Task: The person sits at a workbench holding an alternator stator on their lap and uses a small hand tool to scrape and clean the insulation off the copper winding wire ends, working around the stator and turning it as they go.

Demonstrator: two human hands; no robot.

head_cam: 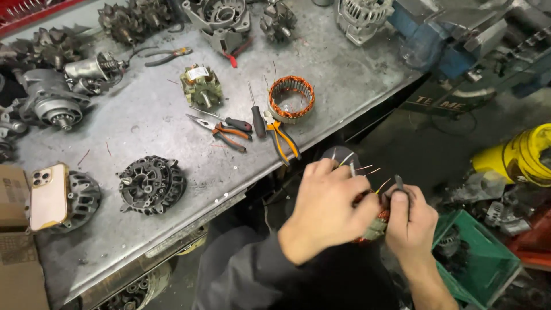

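Left hand (326, 209) — curled around copper stator (376, 221)

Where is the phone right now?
The phone lies at the left edge of the head view, on a dark alternator housing on the metal bench, beside a cardboard box.

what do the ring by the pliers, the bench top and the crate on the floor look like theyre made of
Ring: coppery-orange wire windings, probably enamelled copper, on a grey metal core.
Bench top: dull grey sheet metal, scratched and stained, edge folded down.
Crate: looks like moulded plastic, solid green with ribbed walls.
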